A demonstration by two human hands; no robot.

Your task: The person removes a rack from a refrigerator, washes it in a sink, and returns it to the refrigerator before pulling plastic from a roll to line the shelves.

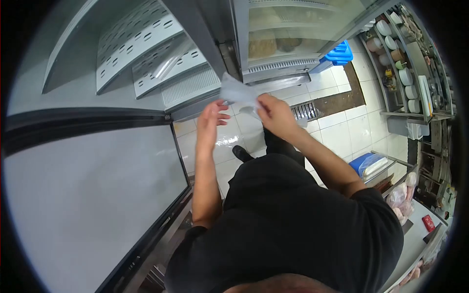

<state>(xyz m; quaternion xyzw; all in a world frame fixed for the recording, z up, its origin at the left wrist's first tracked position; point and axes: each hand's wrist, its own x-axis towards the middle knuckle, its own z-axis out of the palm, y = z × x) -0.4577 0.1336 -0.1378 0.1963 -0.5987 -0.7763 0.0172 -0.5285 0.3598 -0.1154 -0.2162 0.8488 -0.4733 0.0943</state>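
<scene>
A thin whitish sheet, perhaps plastic or cloth [238,92], hangs in the air in front of me. My right hand [276,113] pinches its right side between thumb and fingers. Just below the sheet's left side is my left hand [211,123], its fingers spread and apart. Whether a fingertip touches the sheet is not clear. Behind my hands, on the left, an open upright cabinet has perforated metal shelves [141,41], with a clear plastic piece [171,61] lying on one of them.
The cabinet's open door [97,205] fills the left side. A glass-fronted cabinet [288,29] stands ahead, beside a blue bin [340,52]. A floor drain [307,111] lies in the tiles. At right are a rack of bowls [406,75] and a counter with bagged items [403,195].
</scene>
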